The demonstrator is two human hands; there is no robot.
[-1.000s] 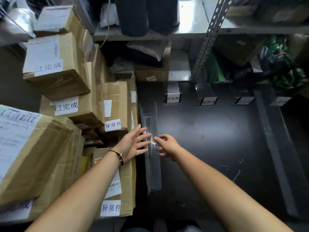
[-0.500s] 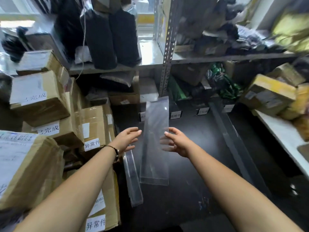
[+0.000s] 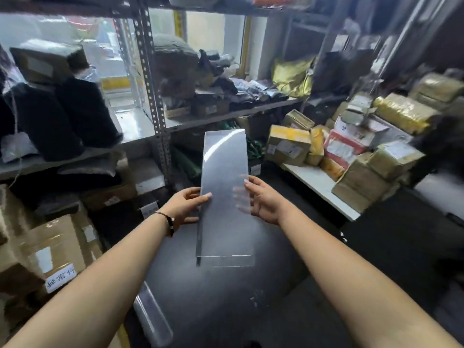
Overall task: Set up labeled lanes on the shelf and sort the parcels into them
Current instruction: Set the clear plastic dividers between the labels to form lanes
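Observation:
A long clear plastic divider [image 3: 224, 177] is held up in the air above the dark shelf surface [image 3: 226, 297]. My left hand [image 3: 184, 208] grips its left edge, thumb on the front face. My right hand [image 3: 262, 200] grips its right edge, with the fingers showing through the plastic. A second clear divider [image 3: 152, 317] lies on the dark surface at the lower left. Brown parcels with white labels [image 3: 60, 257] are stacked on the left. A white lane label stand [image 3: 149, 209] shows behind my left wrist.
A pile of brown, yellow and red parcels [image 3: 351, 156] sits on a white table [image 3: 316, 182] at right. Metal racking uprights [image 3: 153, 96] rise at centre. Black bags [image 3: 82, 114] and assorted packets [image 3: 226, 91] fill the upper shelves.
Both hands have lifted the clear divider off the dark surface and raised it upright. My view has swung up and to the right, bringing the parcel pile on the white table into sight.

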